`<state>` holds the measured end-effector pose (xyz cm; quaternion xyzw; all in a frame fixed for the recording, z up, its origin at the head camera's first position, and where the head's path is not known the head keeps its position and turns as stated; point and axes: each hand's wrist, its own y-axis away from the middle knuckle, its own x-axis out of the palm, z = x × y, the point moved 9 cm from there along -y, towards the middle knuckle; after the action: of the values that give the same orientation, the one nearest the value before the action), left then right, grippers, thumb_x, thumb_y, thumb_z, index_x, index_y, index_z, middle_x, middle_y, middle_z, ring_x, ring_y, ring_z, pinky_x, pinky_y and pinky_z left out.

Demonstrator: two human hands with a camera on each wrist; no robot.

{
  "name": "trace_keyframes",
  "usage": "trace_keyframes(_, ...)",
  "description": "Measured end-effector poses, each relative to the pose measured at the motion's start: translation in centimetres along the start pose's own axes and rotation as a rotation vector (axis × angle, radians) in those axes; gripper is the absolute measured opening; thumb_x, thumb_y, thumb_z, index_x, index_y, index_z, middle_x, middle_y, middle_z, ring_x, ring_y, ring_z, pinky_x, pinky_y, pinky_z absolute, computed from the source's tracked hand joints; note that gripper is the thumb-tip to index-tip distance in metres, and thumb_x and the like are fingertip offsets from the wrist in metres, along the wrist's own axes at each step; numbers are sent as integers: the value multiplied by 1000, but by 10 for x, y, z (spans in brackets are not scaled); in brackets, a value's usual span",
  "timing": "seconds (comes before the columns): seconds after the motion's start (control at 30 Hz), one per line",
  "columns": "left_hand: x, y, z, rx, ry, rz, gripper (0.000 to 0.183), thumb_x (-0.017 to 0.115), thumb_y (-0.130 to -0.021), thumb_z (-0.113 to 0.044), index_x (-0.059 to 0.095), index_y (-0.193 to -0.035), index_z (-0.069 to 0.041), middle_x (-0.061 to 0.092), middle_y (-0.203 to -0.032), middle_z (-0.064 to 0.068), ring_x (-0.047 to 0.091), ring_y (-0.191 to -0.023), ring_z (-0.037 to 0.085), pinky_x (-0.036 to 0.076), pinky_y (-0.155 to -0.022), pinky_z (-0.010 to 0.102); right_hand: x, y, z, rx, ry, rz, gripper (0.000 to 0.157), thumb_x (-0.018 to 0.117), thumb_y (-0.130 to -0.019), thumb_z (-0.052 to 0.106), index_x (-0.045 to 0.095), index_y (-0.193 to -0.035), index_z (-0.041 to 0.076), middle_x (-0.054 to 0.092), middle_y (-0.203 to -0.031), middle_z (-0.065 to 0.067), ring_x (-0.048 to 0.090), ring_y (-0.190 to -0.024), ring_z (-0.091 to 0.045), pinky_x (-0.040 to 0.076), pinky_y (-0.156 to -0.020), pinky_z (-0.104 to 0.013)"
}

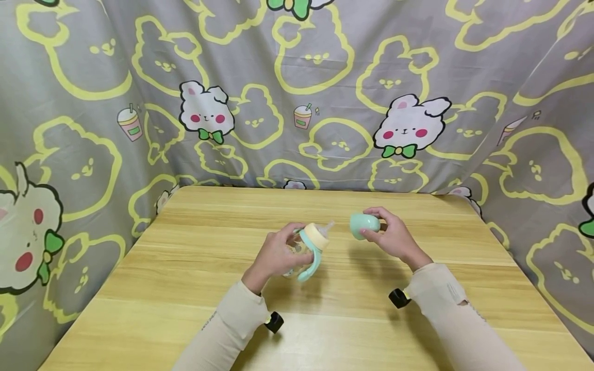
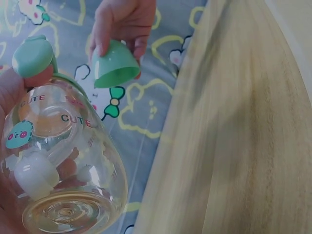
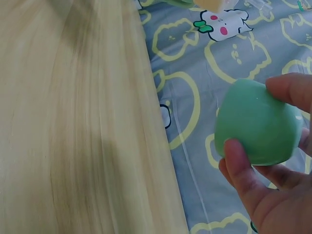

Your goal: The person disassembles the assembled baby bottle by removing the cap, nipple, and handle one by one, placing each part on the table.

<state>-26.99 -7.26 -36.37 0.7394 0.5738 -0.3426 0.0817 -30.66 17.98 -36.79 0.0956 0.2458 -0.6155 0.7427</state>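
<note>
My left hand (image 1: 280, 253) grips a clear baby bottle (image 2: 73, 146) with mint green handles and a cream collar (image 1: 315, 237). The bottle is tilted, its bare nipple (image 1: 327, 228) pointing right. Through its wall in the left wrist view, a white weighted straw end (image 2: 35, 174) shows inside. Thumb and fingers of my right hand (image 1: 393, 234) pinch a mint green bottle cap (image 3: 258, 122), a hollow dome. Its open rim faces the bottle in the left wrist view. A short gap separates cap and nipple, both held above the table.
The wooden table (image 1: 185, 288) spreads beneath both hands. A grey curtain (image 1: 260, 62) with cartoon rabbits and yellow outlines hangs behind it and along both sides. Dark wrist cameras (image 1: 274, 322) are strapped under the beige sleeves (image 1: 232, 322).
</note>
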Motion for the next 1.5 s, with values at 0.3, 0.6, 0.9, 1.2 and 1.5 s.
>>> trace_keyframes(0.3, -2, -1, -3, 15, 23, -8, 60, 80, -72, -28, 59, -127, -14, 71, -105, 9, 68, -96, 29, 54, -76, 41, -6, 3, -7, 67, 51, -28, 59, 73, -87, 27, 45, -133, 4, 46, -129, -21, 56, -99, -36, 52, -71, -37)
trace_keyframes(0.6, -5, 0, -3, 29, 22, -17, 60, 79, -72, -28, 59, -127, -15, 71, -102, 7, 68, -95, 27, 53, -76, 41, -18, 7, -16, 82, 124, -75, 54, 75, -84, 31, 46, -123, 6, 47, -128, -20, 52, -105, -39, 48, -72, -37)
trace_keyframes(0.9, -5, 1, -4, 37, 48, -6, 60, 79, -72, -27, 59, -128, -15, 70, -103, 8, 68, -97, 31, 52, -78, 43, -26, 10, -29, 92, 182, -109, 54, 74, -85, 30, 47, -125, 7, 48, -130, -22, 53, -105, -39, 48, -73, -39)
trace_keyframes(1.2, -5, 2, -5, 51, 58, 1, 62, 79, -72, -28, 58, -129, -15, 71, -103, 7, 68, -96, 28, 53, -78, 42, -34, 13, -36, 102, 219, -116, 60, 74, -86, 34, 47, -129, 2, 47, -132, -22, 53, -107, -40, 47, -79, -44)
trace_keyframes(1.5, -4, 4, -2, 38, 47, 0, 61, 80, -72, -28, 59, -128, -18, 71, -103, 2, 68, -95, 23, 53, -76, 38, -45, 18, -49, 119, 259, -145, 60, 74, -85, 30, 47, -128, -2, 49, -129, -25, 53, -108, -42, 47, -83, -47)
